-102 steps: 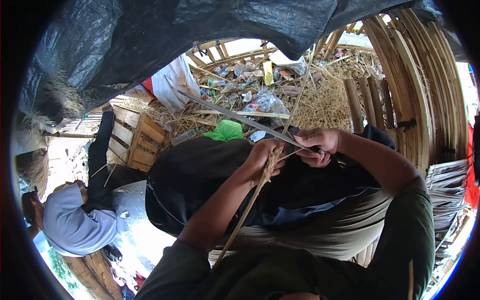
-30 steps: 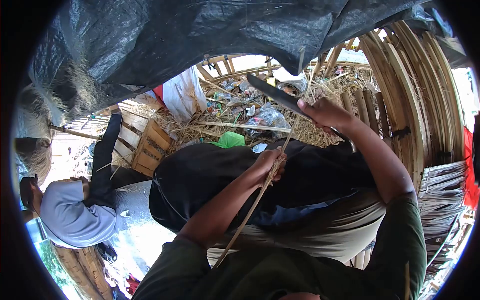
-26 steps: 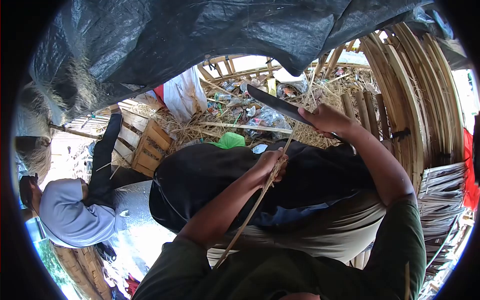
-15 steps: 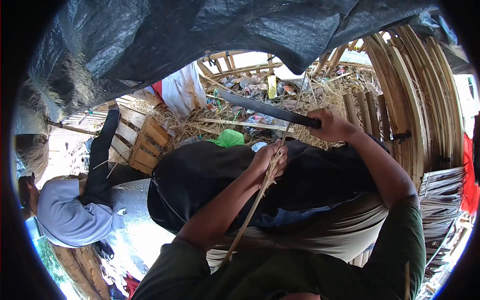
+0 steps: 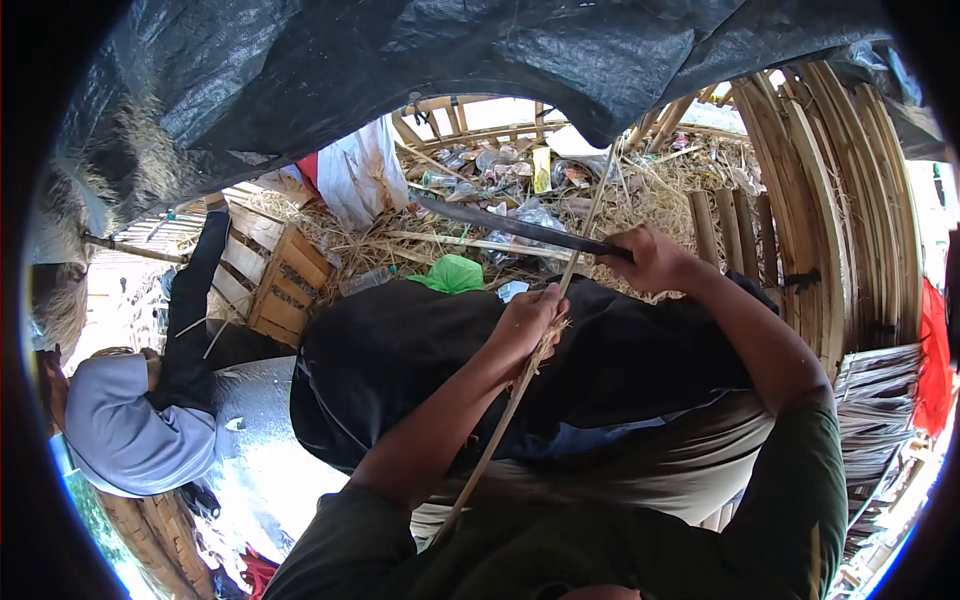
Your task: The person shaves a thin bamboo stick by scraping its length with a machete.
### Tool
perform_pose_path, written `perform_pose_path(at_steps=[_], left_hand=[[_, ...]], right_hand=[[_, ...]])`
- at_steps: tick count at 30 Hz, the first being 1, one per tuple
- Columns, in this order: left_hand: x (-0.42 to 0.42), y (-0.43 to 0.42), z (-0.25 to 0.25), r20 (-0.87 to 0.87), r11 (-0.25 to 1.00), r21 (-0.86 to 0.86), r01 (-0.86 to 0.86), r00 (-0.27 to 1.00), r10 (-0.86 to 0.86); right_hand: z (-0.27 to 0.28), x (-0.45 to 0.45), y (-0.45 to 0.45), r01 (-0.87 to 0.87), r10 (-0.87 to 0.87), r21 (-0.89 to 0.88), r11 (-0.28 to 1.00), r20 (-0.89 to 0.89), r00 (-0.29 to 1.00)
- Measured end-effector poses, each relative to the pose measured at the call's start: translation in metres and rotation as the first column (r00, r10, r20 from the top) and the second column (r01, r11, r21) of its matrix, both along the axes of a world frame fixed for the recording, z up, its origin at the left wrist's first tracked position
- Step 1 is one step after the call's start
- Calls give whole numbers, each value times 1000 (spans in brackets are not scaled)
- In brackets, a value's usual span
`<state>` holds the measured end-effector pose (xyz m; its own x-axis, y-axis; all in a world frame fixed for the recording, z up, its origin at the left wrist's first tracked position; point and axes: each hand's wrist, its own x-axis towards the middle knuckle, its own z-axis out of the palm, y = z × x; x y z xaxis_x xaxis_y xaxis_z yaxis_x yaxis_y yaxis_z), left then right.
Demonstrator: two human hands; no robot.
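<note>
My right hand [image 5: 652, 262] is closed around the handle of a machete [image 5: 500, 222], whose long dark blade points to the left. Near its handle end, the blade crosses a thin, light-brown bamboo strip [image 5: 487, 455]; whether it bites into the strip I cannot tell. Below that crossing, my left hand [image 5: 530, 325] is wrapped around the strip, which slants from my chest up past the blade. Frayed fibres [image 5: 543, 350] stick out by the left fingers. Both hands are over my dark-clothed legs [image 5: 390, 350].
Litter and straw [image 5: 480, 175] cover the ground ahead, with a green plastic bag [image 5: 452, 273] near my legs. Long bamboo slats [image 5: 830, 200] stand at right. A person [image 5: 140, 420] sits at left beside a wooden slatted crate [image 5: 290, 280]. Dark tarpaulin [image 5: 400, 60] hangs overhead.
The machete and my right hand have moved slightly down and to the left, the blade now lying lower across the strip. My left hand keeps its hold, a little further left.
</note>
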<state>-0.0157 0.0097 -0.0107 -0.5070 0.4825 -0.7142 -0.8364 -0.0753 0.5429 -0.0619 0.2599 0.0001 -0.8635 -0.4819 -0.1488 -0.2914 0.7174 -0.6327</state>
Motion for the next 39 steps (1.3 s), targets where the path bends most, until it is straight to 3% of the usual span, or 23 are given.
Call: perform_pose_path(at_steps=[3, 7, 9, 12, 16, 19, 22, 24, 27, 31, 34, 36, 39], left_hand=[[-2, -2, -8, -127, 995, -85, 46, 990, -57], [0, -4, -9, -324, 964, -257, 72, 933, -156], [4, -4, -16, -349, 964, -263, 44, 927, -138], [12, -9, -33, -444, 943, -331, 17, 879, -172], [17, -14, -45, -562, 930, -367, -9, 799, -214], [16, -19, -42, -564, 918, -395, 21, 784, -261], [9, -25, -25, -432, 915, -397, 70, 865, -254], [6, -29, -29, -446, 932, -360, 40, 870, -209], [6, -33, -10, -485, 952, -306, -1, 861, -155], [18, -31, -6, -496, 962, -244, 122, 837, -232], [14, -26, -11, -480, 984, -158, 78, 865, -146], [14, -27, -2, -393, 989, -117, 94, 910, -133], [13, -27, 2, -367, 989, -110, 102, 920, -136]], right_hand=[[1, 16, -14, 50, -37, 79, 996, -162, 986], [-9, 23, -23, -47, 82, 150, 988, -234, 969], [-10, 31, -31, -103, 156, 195, 975, -285, 946], [-10, 39, -39, -108, 229, 378, 919, -291, 929], [-17, 46, -42, -79, 246, 472, 878, -302, 921], [-22, 45, -43, -74, 224, 470, 880, -272, 936], [-21, 34, -41, -58, 180, 509, 859, -194, 964], [-23, 20, -35, -41, 139, 556, 830, -135, 981], [-39, 2, -11, 38, 124, 602, 798, -225, 966], [-29, -38, 17, 178, -31, 676, 715, -224, 974], [-5, -12, 0, 71, 78, 550, 832, -244, 967], [4, 19, -31, -54, 194, 342, 938, -391, 900], [12, 29, -43, -34, 159, 432, 901, -257, 953]])
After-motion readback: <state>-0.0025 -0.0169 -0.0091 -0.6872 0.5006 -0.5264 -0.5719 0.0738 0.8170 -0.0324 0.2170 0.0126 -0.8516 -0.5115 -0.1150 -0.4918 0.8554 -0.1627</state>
